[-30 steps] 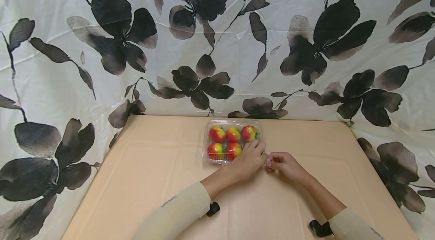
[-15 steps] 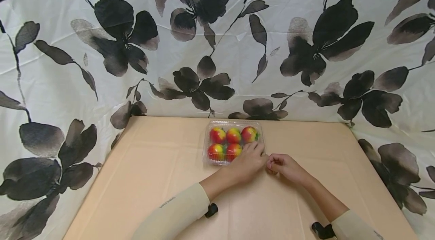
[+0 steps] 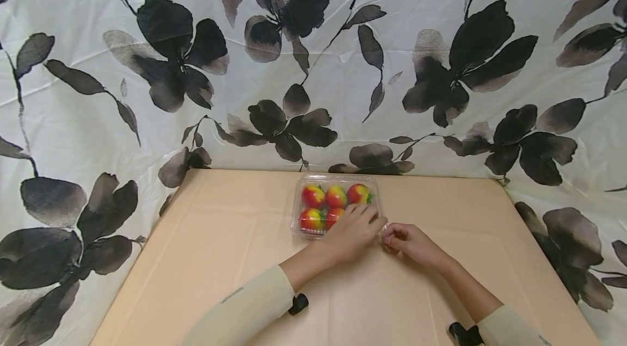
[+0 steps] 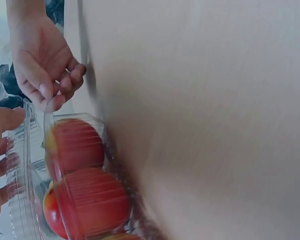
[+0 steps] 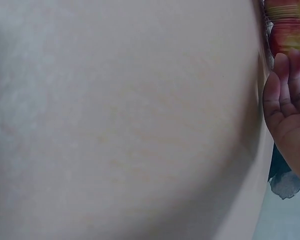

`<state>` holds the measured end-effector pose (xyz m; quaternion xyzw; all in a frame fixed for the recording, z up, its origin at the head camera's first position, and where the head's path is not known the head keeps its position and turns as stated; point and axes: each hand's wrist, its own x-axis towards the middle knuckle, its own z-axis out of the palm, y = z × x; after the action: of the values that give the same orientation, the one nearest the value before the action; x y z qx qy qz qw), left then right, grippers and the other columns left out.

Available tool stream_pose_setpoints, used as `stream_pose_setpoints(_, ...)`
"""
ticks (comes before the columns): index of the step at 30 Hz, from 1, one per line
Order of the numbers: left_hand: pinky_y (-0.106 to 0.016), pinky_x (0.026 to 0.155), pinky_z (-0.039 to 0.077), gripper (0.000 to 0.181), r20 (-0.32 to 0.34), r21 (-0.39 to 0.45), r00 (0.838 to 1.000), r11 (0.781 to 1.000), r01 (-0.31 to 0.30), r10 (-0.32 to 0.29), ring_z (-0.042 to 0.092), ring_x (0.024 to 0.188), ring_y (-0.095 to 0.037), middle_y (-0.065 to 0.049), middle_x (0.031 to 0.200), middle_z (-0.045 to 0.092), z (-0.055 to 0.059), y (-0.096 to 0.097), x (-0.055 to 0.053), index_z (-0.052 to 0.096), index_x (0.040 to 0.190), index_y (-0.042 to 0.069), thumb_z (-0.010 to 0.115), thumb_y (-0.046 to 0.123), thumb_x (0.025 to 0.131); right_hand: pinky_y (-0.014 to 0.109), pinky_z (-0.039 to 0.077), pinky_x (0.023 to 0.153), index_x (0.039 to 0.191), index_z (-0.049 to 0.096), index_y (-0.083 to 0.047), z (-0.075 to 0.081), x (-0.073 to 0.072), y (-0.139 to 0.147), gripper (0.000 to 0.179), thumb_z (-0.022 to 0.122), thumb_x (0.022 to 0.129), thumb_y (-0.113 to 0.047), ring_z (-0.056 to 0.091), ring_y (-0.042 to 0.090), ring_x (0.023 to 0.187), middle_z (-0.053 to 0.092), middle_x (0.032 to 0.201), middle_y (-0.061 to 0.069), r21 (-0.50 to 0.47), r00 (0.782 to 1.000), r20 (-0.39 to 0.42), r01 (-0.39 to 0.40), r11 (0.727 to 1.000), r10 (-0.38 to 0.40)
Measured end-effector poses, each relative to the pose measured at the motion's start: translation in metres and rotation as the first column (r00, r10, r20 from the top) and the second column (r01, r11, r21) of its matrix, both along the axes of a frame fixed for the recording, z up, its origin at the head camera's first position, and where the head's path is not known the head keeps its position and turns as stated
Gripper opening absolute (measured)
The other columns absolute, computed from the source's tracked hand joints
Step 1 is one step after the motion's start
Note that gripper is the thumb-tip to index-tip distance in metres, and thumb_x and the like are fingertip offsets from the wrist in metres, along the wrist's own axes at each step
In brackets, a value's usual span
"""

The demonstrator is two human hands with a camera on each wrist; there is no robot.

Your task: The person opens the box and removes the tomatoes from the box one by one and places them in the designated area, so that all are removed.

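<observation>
A clear plastic clamshell box (image 3: 313,233) holds several red-and-yellow apples (image 3: 313,195) near the back of the table. My left hand (image 3: 354,233) is over its front right part, hiding some fruit. In the left wrist view, my left fingers (image 4: 10,117) hold the ribbed lid (image 4: 26,165), which stands slightly apart from the base rim (image 4: 57,192) at this corner. My right hand (image 3: 413,243) is at the box's front right corner, palm turned inward. There its thumb and fingers pinch the rim, as the left wrist view shows; the right wrist view shows the curled fingers (image 5: 285,85).
The box stands on a tan tabletop (image 3: 235,210) that reaches back to a white cloth with dark flowers (image 3: 289,123). A black wrist camera (image 3: 299,303) hangs under the left sleeve, another black camera (image 3: 465,334) beside the right sleeve.
My left hand has shifted slightly left and toward me, with a finger now sticking out at the box's right edge. My right hand stays at the corner; the box is almost unmoved.
</observation>
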<state>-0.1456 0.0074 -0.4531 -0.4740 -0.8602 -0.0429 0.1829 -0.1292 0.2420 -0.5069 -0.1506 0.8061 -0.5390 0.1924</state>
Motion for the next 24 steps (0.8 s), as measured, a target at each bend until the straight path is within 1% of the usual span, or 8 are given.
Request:
stream_pose_setpoints(2, -0.031, 0.097, 0.056, 0.027, -0.007, -0.011, 1.000, 1.000, 0.000, 0.000, 0.059, 0.115, -0.019, -0.003, 0.126, 0.062, 0.003, -0.002, -0.001, 0.066, 0.129, 0.019, 0.063, 0.027, 0.103, 0.023, 0.060, 0.070, 0.107, 0.063, 0.009, 0.000, -0.001, 0.000, 0.017, 0.059, 0.103, -0.007, 0.065, 0.018, 0.082, 0.067, 0.094, 0.025, -0.012, 1.000, 0.007, 0.005, 1.000, -0.005)
stream_pose_setpoints(4, -0.030, 0.096, 0.056, 0.026, 0.000, -0.015, 1.000, 1.000, 0.008, -0.008, 0.058, 0.117, -0.019, -0.003, 0.128, 0.062, 0.005, -0.004, -0.002, 0.066, 0.129, 0.018, 0.062, 0.024, 0.104, 0.024, 0.062, 0.072, 0.109, 0.062, 0.010, 0.000, -0.002, 0.001, 0.017, 0.059, 0.103, -0.005, 0.067, 0.018, 0.083, 0.068, 0.095, 0.027, -0.026, 1.000, 0.011, 0.010, 1.000, -0.010)
stream_pose_setpoints(7, -0.028, 0.094, 0.057, 0.026, 0.018, -0.003, 1.000, 1.000, 0.021, -0.021, 0.058, 0.118, -0.018, -0.002, 0.128, 0.063, 0.009, -0.007, -0.004, 0.067, 0.129, 0.016, 0.062, 0.021, 0.104, 0.025, 0.064, 0.074, 0.111, 0.061, 0.011, -0.001, -0.003, 0.001, 0.018, 0.061, 0.102, -0.005, 0.069, 0.018, 0.085, 0.069, 0.097, 0.028, -0.046, 1.000, 0.018, 0.024, 0.999, -0.023)
stream_pose_setpoints(11, -0.026, 0.092, 0.058, 0.029, 0.029, 0.023, 0.999, 0.999, 0.038, -0.038, 0.059, 0.116, -0.018, -0.003, 0.125, 0.064, 0.013, -0.010, -0.006, 0.068, 0.129, 0.014, 0.067, 0.021, 0.101, 0.024, 0.065, 0.077, 0.112, 0.061, 0.014, -0.002, -0.005, 0.001, 0.022, 0.062, 0.103, -0.006, 0.072, 0.016, 0.086, 0.072, 0.098, 0.027, -0.064, 0.998, 0.035, 0.048, 0.997, -0.045)
stream_pose_setpoints(16, -0.025, 0.096, 0.057, 0.033, 0.009, 0.040, 0.999, 0.998, 0.046, -0.046, 0.060, 0.112, -0.018, -0.003, 0.124, 0.065, 0.017, -0.013, -0.010, 0.068, 0.129, 0.013, 0.072, 0.023, 0.098, 0.025, 0.066, 0.078, 0.112, 0.060, 0.017, -0.003, -0.005, 0.001, 0.023, 0.060, 0.103, -0.005, 0.073, 0.014, 0.087, 0.072, 0.099, 0.028, -0.086, 0.998, 0.043, 0.051, 0.995, -0.048)
stream_pose_setpoints(20, -0.027, 0.101, 0.058, 0.036, -0.018, 0.050, 0.999, 0.998, 0.038, -0.037, 0.061, 0.117, -0.020, -0.005, 0.126, 0.065, 0.022, -0.017, -0.013, 0.066, 0.131, 0.012, 0.071, 0.023, 0.098, 0.026, 0.067, 0.079, 0.113, 0.060, 0.018, -0.001, -0.005, 0.000, 0.023, 0.060, 0.103, -0.004, 0.073, 0.014, 0.088, 0.072, 0.100, 0.027, -0.088, 0.998, 0.048, 0.052, 0.995, -0.048)
stream_pose_setpoints(22, -0.029, 0.104, 0.058, 0.039, -0.016, 0.064, 0.999, 0.997, 0.031, -0.030, 0.061, 0.120, -0.021, -0.006, 0.128, 0.064, 0.025, -0.019, -0.015, 0.065, 0.133, 0.011, 0.072, 0.024, 0.097, 0.026, 0.067, 0.080, 0.113, 0.059, 0.017, 0.000, -0.005, 0.000, 0.023, 0.060, 0.103, -0.004, 0.073, 0.014, 0.089, 0.072, 0.101, 0.026, -0.078, 0.997, 0.058, 0.059, 0.995, -0.054)
stream_pose_setpoints(24, -0.031, 0.108, 0.057, 0.043, 0.003, 0.080, 1.000, 0.996, 0.024, -0.024, 0.061, 0.123, -0.022, -0.007, 0.130, 0.064, 0.029, -0.022, -0.018, 0.063, 0.134, 0.010, 0.074, 0.027, 0.096, 0.026, 0.066, 0.080, 0.112, 0.060, 0.016, 0.001, -0.006, 0.000, 0.023, 0.061, 0.103, -0.004, 0.073, 0.014, 0.088, 0.072, 0.101, 0.026, -0.067, 0.996, 0.066, 0.066, 0.996, -0.062)
